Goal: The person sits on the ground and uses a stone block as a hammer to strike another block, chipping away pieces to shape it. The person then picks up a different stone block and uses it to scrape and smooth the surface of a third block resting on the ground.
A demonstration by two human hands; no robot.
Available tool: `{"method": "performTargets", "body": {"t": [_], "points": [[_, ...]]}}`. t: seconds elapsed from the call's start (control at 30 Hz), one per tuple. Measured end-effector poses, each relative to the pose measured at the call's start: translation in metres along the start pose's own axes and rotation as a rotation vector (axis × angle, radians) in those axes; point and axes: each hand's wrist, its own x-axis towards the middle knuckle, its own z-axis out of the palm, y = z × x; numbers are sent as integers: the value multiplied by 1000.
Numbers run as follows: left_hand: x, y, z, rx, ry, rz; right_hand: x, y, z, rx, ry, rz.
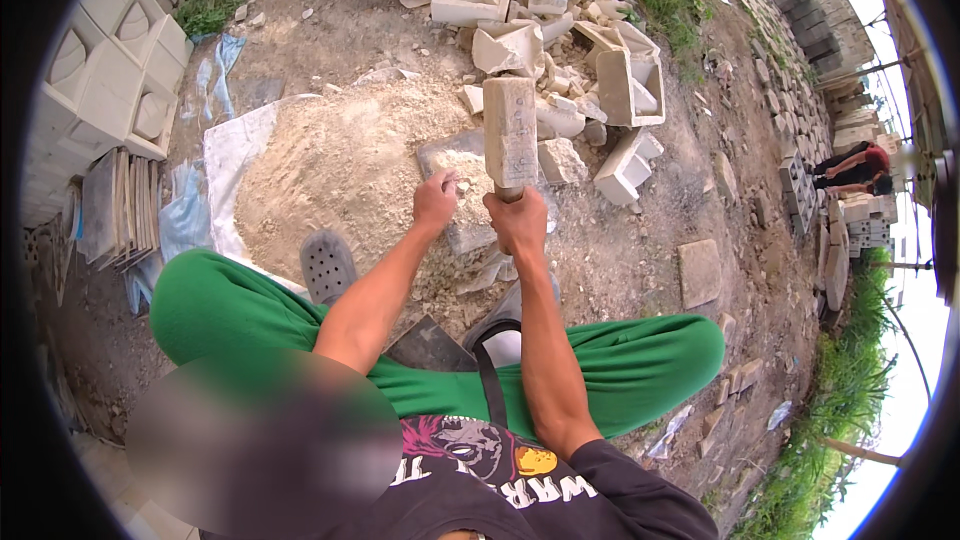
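Broken blocks (560, 30) and sand pile (330, 165) ring the hands' slab (455, 155).

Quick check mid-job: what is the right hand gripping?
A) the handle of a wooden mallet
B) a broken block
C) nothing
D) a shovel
A: the right hand is closed round the handle of the wooden mallet, raised above the flat slab where the left hand rests.

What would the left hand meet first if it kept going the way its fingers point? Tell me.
Most likely the small pale rubble pieces on the flat grey slab. The left hand reaches toward them, fingers down; whether it already touches them is unclear.
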Motion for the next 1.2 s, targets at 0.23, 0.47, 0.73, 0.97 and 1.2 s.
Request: {"method": "performTargets", "body": {"t": [0.23, 0.47, 0.73, 0.97, 1.2], "points": [[-6, -14, -11, 206, 228, 10, 6, 64, 55, -18, 199, -359], [-28, -25, -20, 185, 158, -78, 17, 114, 63, -209, -182, 148], [-22, -12, -10, 303, 45, 44, 18, 130, 47, -88, 56, 193], [-9, 17, 11, 471, -228, 149, 23, 164, 58, -189, 41, 196], [-7, 2, -4, 382, -21, 42, 16, 86, 40, 9, -111, 146]]}}
